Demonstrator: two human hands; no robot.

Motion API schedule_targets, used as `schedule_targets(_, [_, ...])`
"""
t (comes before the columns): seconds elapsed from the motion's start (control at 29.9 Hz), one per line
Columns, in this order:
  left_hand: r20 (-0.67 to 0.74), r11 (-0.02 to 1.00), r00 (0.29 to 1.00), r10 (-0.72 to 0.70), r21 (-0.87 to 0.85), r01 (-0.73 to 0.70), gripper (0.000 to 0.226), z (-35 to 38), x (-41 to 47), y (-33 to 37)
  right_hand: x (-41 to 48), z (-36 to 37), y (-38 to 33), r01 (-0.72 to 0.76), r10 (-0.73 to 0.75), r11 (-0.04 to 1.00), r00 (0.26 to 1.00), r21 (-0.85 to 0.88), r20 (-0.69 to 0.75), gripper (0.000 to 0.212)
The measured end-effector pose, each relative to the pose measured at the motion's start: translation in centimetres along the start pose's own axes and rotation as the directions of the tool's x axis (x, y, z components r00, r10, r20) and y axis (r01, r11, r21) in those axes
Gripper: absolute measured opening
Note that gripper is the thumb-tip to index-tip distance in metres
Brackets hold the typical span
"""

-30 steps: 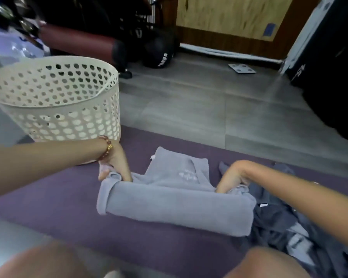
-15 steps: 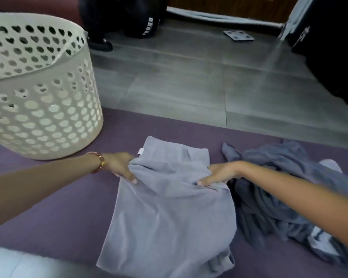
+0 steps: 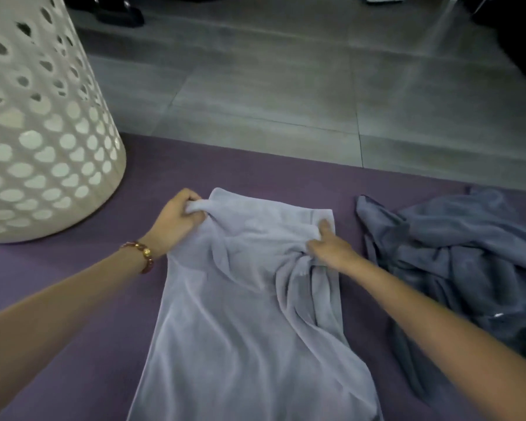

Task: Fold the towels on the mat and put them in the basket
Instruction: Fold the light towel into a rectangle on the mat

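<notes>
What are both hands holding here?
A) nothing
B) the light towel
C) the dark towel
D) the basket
B: the left hand and the right hand each grip bunched cloth at the far end of the light towel spread on the mat.

One camera sits on my head. It looks forward and down at the purple mat (image 3: 286, 174) right in front of me. It is close. My arms come in from the two bottom corners, and my left hand (image 3: 179, 220) and right hand (image 3: 328, 247) sit near the middle. The light towel (image 3: 240, 329) runs off the bottom edge. The white basket (image 3: 43, 147) is cut off at the left and top. The dark towel (image 3: 453, 253) runs off the right. Grey floor (image 3: 286, 86) fills the top.
</notes>
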State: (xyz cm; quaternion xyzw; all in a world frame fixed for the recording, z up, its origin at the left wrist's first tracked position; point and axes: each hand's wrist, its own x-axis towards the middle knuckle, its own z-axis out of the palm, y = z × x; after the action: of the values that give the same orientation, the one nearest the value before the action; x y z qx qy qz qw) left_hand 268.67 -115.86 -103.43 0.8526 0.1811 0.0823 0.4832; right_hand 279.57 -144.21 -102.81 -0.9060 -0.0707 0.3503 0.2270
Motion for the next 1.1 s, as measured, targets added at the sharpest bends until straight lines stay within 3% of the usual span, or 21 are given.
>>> schedule_targets(0.07, [-0.053,0.998,0.999,0.005,-0.056,-0.008,0.021,0.0,1.0,0.4,-0.2,-2.4,2.4,-0.100,0.065,0.970,0.985,-0.222,-0.157,0.064])
schedule_targets(0.17, [-0.095,0.995,0.995,0.010,-0.093,-0.019,0.027,0.7,2.7,0.6,-0.9,-5.0,5.0,-0.109,0.022,0.962,0.945,-0.250,-0.328,0.033])
schedule_targets(0.3, [-0.077,0.993,0.994,-0.076,-0.097,0.069,0.028,2.5,3.7,-0.5,-1.9,-4.9,5.1,0.196,-0.221,0.973,0.947,-0.125,-0.234,0.026])
schedule_targets(0.44, [-0.103,0.981,0.977,-0.189,-0.055,0.184,0.018,3.5,4.4,-1.8,-2.5,-3.7,3.6,0.239,-0.317,0.917,0.923,-0.321,-0.218,0.035])
schedule_targets(0.47, [-0.103,0.977,0.973,-0.207,-0.068,0.201,0.012,3.7,4.6,-1.7,-2.8,-3.5,3.2,0.269,-0.341,0.914,0.915,-0.304,-0.214,0.034])
schedule_targets(0.54, [-0.172,0.966,0.959,-0.224,-0.167,0.195,0.009,3.8,5.3,-1.0,-3.4,-3.9,2.2,0.342,-0.333,0.939,0.931,0.040,-0.151,0.028])
schedule_targets(0.6, [-0.300,0.948,0.920,-0.254,-0.267,0.175,0.007,3.6,5.9,-0.3,-3.7,-4.9,1.4,0.253,-0.303,0.829,0.953,0.499,0.021,0.022])
schedule_targets(0.67, [-0.330,0.948,0.902,-0.279,-0.247,0.202,0.008,3.5,6.6,-0.9,-1.9,-5.4,2.1,0.113,-0.213,0.780,0.973,0.615,0.092,0.025])
schedule_targets(0.7, [-0.290,0.954,0.915,-0.282,-0.185,0.235,0.008,3.4,6.8,-1.5,-0.4,-5.3,2.7,0.082,-0.147,0.831,0.986,0.550,0.074,0.025])
schedule_targets(0.77, [-0.181,0.965,0.950,-0.255,0.010,0.261,0.009,3.5,7.0,-2.4,2.0,-4.9,4.0,0.086,-0.085,0.984,0.996,0.158,-0.016,0.020])
schedule_targets(0.84, [-0.135,0.965,0.973,-0.186,0.163,0.207,0.016,4.0,7.3,-3.0,3.5,-4.0,5.3,0.159,-0.178,0.973,0.978,-0.165,-0.107,0.028])
schedule_targets(0.94, [-0.082,0.962,0.979,-0.184,0.188,0.197,0.024,4.4,7.2,-2.7,3.6,-3.7,5.7,0.236,-0.300,0.936,0.922,-0.259,-0.244,0.026])
schedule_targets(1.1, [-0.009,0.970,0.971,-0.241,0.026,0.241,0.014,4.4,6.9,-2.1,4.2,-4.6,5.6,0.319,-0.358,0.927,0.910,-0.199,-0.208,0.015])
